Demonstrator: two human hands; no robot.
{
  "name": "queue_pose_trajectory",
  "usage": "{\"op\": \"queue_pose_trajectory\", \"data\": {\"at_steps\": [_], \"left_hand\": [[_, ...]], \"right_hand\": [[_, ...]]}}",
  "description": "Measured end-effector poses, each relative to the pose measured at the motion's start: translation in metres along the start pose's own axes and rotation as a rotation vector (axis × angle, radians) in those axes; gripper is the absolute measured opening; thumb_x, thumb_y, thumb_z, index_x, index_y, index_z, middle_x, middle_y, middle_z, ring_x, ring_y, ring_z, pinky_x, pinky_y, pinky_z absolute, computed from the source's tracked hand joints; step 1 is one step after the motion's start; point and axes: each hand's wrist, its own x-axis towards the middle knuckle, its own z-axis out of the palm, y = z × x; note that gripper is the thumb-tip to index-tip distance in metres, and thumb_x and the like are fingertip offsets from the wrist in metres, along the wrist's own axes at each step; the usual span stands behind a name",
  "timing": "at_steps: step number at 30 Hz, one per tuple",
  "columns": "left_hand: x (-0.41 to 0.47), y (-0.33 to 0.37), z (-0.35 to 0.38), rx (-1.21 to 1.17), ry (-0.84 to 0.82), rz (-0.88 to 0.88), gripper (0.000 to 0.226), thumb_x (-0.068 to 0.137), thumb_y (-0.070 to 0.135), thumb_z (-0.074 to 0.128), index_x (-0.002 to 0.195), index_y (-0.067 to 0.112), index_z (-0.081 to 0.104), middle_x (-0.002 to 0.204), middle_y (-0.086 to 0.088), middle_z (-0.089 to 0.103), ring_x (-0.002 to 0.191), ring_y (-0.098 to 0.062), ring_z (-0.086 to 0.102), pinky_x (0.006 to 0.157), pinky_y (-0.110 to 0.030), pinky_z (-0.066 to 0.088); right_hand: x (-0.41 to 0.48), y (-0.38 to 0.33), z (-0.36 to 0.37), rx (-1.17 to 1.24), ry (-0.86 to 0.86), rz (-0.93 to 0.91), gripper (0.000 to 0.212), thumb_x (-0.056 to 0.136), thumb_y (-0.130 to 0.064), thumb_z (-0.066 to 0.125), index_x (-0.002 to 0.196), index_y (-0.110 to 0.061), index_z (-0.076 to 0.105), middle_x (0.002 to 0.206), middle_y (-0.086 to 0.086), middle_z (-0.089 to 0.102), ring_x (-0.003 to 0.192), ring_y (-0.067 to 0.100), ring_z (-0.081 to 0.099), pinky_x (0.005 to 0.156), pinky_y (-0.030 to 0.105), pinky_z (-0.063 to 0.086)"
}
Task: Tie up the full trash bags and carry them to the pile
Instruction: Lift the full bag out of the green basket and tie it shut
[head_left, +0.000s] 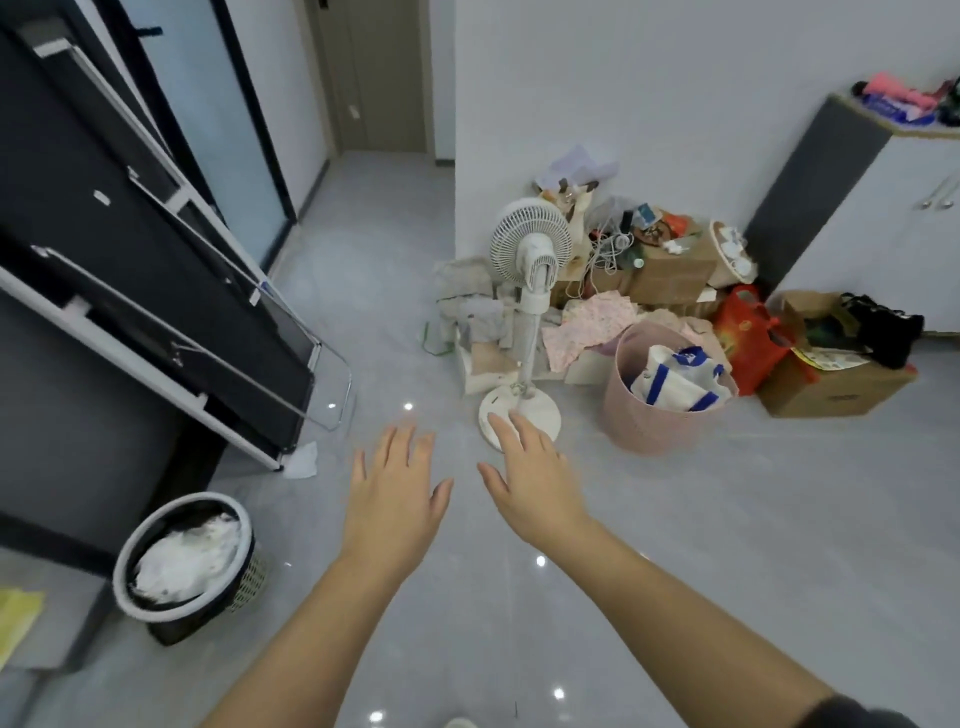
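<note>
Both my hands are stretched out over the grey floor, palms down, fingers spread, holding nothing. My left hand (392, 499) is left of my right hand (535, 480). A small round trash bin (156, 613) with a dark liner stands at the lower left, filled with white crumpled waste (189, 556). It lies well left of and below my left hand. A pile of boxes, cloths and bags (649, 280) sits against the far wall, beyond my right hand. A pink basket (649, 421) holding a white and blue bag (680, 379) stands at the pile's front.
A white standing fan (530, 270) rises just beyond my right hand. Dark panels on a white metal rack (156, 332) lean along the left. A red bag (748, 338) and an open cardboard box (831, 389) sit right of the basket. A white cabinet (893, 218) fills the right corner.
</note>
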Motion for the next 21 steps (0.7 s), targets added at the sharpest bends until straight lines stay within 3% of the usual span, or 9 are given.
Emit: {"op": "queue_pose_trajectory", "data": {"at_steps": [3,8,14,21], "left_hand": [[0.012,-0.056,0.008,0.004,-0.027,-0.071,0.05,0.082,0.036,0.063,0.125,0.014,0.05,0.13,-0.006,0.053,0.126,-0.027,0.047,0.101,-0.049,0.038],[0.014,-0.144,0.026,0.034,-0.065,-0.172,0.049,0.078,0.033,0.07,0.119,0.012,0.056,0.125,-0.01,0.058,0.118,-0.029,0.053,0.096,-0.051,0.041],[-0.008,-0.252,0.055,0.026,-0.206,-0.219,0.048,0.081,0.033,0.066,0.123,0.012,0.054,0.128,-0.009,0.056,0.12,-0.028,0.052,0.098,-0.053,0.04],[-0.039,-0.409,0.121,0.041,-0.377,-0.298,0.043,0.075,0.028,0.071,0.114,0.012,0.061,0.122,-0.009,0.061,0.115,-0.031,0.055,0.092,-0.055,0.042]], "right_hand": [[0.042,-0.035,0.025,-0.039,-0.06,-0.059,0.056,0.096,-0.041,0.042,0.146,-0.026,0.022,0.154,0.002,0.025,0.139,0.024,0.029,0.105,0.039,0.033],[0.084,-0.095,0.076,-0.097,-0.143,-0.131,0.054,0.098,-0.04,0.038,0.146,-0.026,0.02,0.156,0.004,0.023,0.139,0.025,0.029,0.106,0.042,0.034],[0.1,-0.17,0.162,-0.137,-0.249,-0.08,0.053,0.099,-0.037,0.035,0.147,-0.026,0.016,0.155,0.003,0.023,0.137,0.026,0.03,0.103,0.042,0.035],[0.126,-0.27,0.291,-0.152,-0.379,-0.053,0.052,0.1,-0.035,0.033,0.147,-0.023,0.014,0.149,0.006,0.03,0.127,0.03,0.04,0.096,0.044,0.039]]}}
